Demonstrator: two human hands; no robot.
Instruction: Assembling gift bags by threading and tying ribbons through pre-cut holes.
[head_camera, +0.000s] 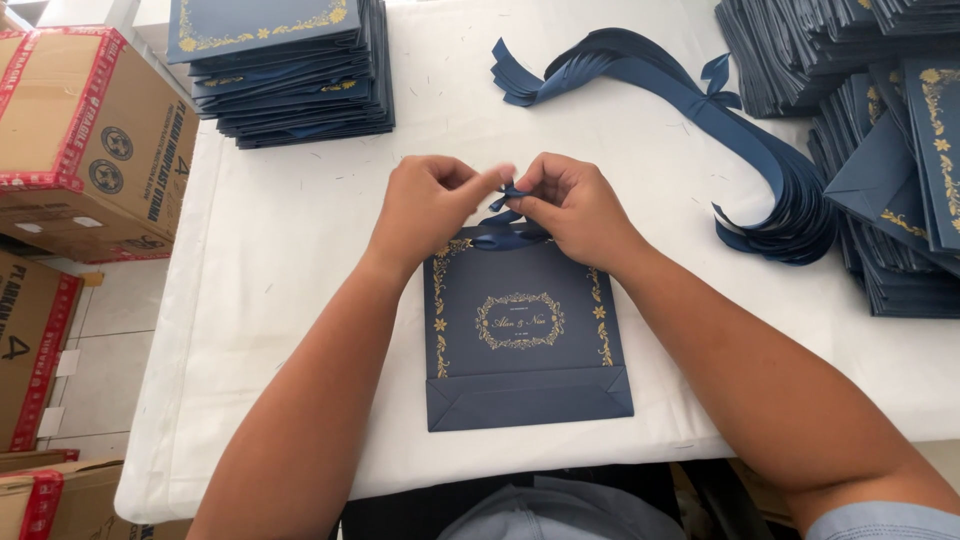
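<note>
Head view: ribbon (506, 215) knot half-hidden under both hands (500, 205), bag (522, 340) top covered.

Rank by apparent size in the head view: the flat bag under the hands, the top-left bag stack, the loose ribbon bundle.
1. ribbon bundle and top-left bag stack: look alike, unranked.
2. flat bag, smallest, though nearest the camera.

Flat navy gold-patterned paper bag (525, 340), navy ribbon (508, 215) at its top edge.

A single head-worn camera looks steeply down from above the counter (300, 260), facing forward across it, close over the person's forearms, with the floor visible past the left edge.
</note>
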